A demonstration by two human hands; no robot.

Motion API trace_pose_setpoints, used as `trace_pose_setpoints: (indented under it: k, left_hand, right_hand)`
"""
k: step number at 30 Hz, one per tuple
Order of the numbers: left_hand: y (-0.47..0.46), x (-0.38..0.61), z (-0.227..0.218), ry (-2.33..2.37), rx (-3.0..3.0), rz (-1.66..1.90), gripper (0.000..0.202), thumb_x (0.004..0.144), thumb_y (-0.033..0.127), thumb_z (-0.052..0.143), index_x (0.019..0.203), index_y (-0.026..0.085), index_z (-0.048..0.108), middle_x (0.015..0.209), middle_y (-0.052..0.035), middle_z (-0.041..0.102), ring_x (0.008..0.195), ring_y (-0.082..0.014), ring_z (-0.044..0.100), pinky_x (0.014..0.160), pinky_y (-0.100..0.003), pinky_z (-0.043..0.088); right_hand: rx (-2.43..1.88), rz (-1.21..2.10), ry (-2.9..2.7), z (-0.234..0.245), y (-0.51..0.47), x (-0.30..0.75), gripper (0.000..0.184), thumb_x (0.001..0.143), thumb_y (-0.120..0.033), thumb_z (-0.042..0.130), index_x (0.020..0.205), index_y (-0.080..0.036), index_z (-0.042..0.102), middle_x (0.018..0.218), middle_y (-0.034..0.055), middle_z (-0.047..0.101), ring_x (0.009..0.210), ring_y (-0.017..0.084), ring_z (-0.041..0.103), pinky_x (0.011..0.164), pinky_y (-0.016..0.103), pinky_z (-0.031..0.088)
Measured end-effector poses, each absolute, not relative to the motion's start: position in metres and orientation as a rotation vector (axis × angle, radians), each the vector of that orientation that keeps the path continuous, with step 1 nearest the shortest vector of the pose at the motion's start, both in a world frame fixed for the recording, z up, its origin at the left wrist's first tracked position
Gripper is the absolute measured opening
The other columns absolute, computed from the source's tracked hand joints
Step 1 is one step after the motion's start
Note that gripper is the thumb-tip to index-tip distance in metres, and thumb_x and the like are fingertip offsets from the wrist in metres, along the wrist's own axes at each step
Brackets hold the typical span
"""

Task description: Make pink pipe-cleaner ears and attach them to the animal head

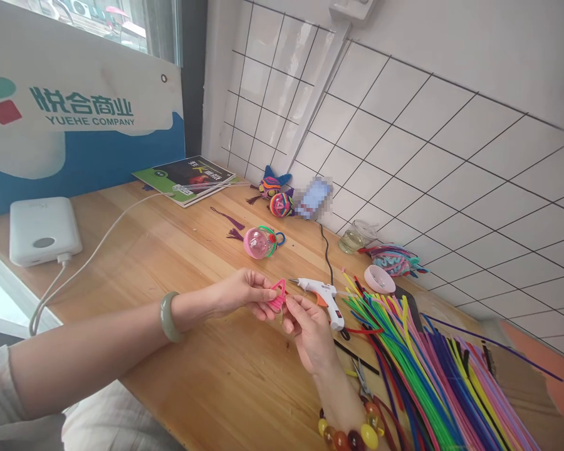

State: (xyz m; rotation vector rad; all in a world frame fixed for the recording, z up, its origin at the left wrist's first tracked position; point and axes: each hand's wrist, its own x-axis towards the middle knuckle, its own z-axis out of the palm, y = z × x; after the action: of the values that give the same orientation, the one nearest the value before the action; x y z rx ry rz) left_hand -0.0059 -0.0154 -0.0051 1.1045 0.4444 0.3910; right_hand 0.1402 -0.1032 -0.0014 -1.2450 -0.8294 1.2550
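A white power bank (46,232) sits at the far left of the tabletop (169,238) as I watch from a distance, a booklet (190,178) lying farther back, near the wall. At center, my left hand (237,293) pinches a small pink piece (277,299) between thumb and fingers, raised above the wood and bent into what appears to be a pointed loop over tightly packed folds. Beyond it, well apart, stands a clear-and-pink container (257,243) ringed in green. My right hand (308,329) closes thumb and forefinger on the near right edge of the same pink piece, so both hands are narrow and working together. I judge the step to be fine shaping of those folds; the next move calls for a firm left pinch and a small, careful tuck or bend from the right fingertips. Just beyond the right hand lies a white glue gun (328,300), its nozzle pointing left; scissors (361,379) rest beside the right wrist, and a fan of colored fuzzy stems (407,351) fills the right.
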Motion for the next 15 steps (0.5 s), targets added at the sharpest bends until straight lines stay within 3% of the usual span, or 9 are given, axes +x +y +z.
trace_pose_setpoints:
  k: [5, 11, 15]
  left_hand:
    - [-0.017, -0.0068, -0.0023, 0.35, 1.09, 0.351, 0.024, 0.071, 0.033, 0.063, 0.081, 0.011, 0.063, 0.072, -0.0067, 0.067, 0.06, -0.012, 0.062, 0.054, -0.02, 0.047]
    - [-0.0196, -0.0098, 0.0001, 0.206, 0.997, 0.186, 0.018, 0.071, 0.028, 0.063, 0.079, 0.012, 0.063, 0.073, -0.0063, 0.067, 0.06, -0.0122, 0.063, 0.052, -0.018, 0.048]
    - [-0.0212, -0.0107, 0.0005, 0.172, 0.974, 0.12, 0.018, 0.07, 0.029, 0.064, 0.077, 0.013, 0.062, 0.07, -0.0057, 0.067, 0.059, -0.0127, 0.063, 0.051, -0.018, 0.048]
  right_hand:
    - [-1.149, 1.361, -0.859, 0.0033, -0.1054, 0.1377, 0.025, 0.069, -0.04, 0.062, 0.069, -0.015, 0.059, 0.061, -0.0003, 0.055, 0.044, 0.005, 0.037, 0.041, 0.02, 0.026]
    - [-1.017, 1.548, -0.855, 0.0035, -0.1102, 0.1386, 0.021, 0.068, -0.036, 0.065, 0.068, -0.017, 0.058, 0.049, -0.0049, 0.046, 0.039, 0.004, 0.03, 0.039, 0.019, 0.02]
    - [-1.027, 1.553, -0.824, 0.0015, -0.1118, 0.1366, 0.023, 0.064, -0.035, 0.07, 0.074, -0.019, 0.056, 0.054, -0.0044, 0.052, 0.042, 0.005, 0.038, 0.04, 0.018, 0.021]
